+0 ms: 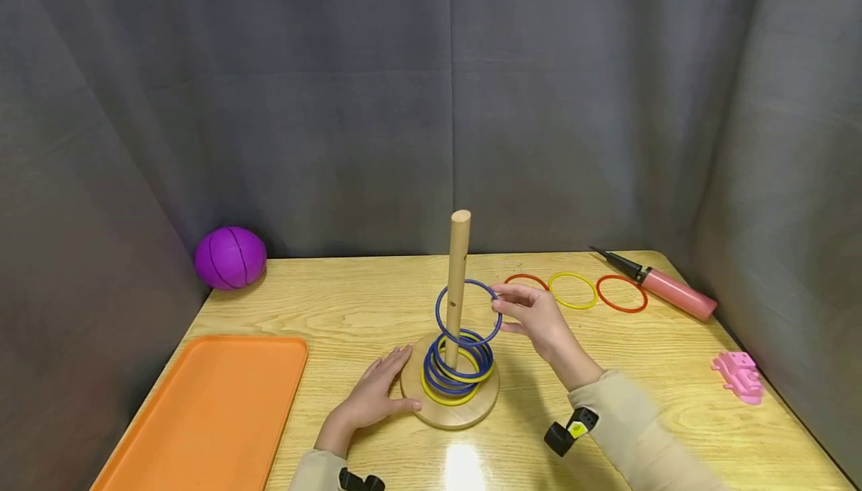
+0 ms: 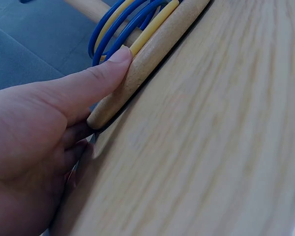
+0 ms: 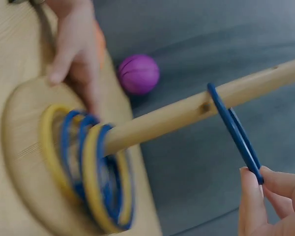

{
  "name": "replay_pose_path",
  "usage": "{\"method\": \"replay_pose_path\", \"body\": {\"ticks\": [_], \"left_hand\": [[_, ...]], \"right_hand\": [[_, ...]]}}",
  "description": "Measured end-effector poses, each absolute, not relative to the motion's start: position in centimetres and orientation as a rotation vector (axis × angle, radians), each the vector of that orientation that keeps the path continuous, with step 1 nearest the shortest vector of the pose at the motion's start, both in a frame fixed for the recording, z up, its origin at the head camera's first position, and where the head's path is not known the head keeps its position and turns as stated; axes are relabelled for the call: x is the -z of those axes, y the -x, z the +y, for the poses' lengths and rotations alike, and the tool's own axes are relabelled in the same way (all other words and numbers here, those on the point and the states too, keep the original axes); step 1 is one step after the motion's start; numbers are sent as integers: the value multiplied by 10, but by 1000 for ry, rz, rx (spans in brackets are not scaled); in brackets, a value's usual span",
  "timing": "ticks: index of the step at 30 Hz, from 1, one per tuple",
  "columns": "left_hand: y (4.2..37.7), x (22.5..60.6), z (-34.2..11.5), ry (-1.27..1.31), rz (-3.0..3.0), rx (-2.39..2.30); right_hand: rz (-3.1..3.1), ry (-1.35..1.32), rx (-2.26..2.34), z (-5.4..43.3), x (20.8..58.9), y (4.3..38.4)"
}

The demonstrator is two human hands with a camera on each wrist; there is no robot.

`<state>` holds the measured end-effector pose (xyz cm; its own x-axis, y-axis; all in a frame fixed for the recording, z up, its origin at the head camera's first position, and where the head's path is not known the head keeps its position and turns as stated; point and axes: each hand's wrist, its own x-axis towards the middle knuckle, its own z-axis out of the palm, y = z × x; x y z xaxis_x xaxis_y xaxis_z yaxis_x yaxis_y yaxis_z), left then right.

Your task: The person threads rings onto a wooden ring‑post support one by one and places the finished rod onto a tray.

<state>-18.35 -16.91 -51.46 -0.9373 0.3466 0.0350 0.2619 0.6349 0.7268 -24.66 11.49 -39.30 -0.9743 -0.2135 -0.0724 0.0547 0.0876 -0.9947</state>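
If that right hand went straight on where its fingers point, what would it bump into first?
Most likely the wooden post, just past the blue ring the right hand is pinching. Depth is hard to judge, so it might miss.

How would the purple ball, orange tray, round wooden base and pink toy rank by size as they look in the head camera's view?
Largest to smallest:
1. Orange tray, though cut off by the picture's edge
2. Round wooden base
3. Purple ball
4. Pink toy
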Motion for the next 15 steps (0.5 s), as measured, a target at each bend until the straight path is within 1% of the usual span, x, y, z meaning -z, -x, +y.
{"method": "replay_pose_path", "body": {"ticks": [6,15], "left_hand": [[184,517,-170,-500,2736,-1195],[185,515,-170,-495,2733,-1194]], "right_hand": [[2186,115,1912,114,429,248],[2148,94,1906,114,460,250]]}}
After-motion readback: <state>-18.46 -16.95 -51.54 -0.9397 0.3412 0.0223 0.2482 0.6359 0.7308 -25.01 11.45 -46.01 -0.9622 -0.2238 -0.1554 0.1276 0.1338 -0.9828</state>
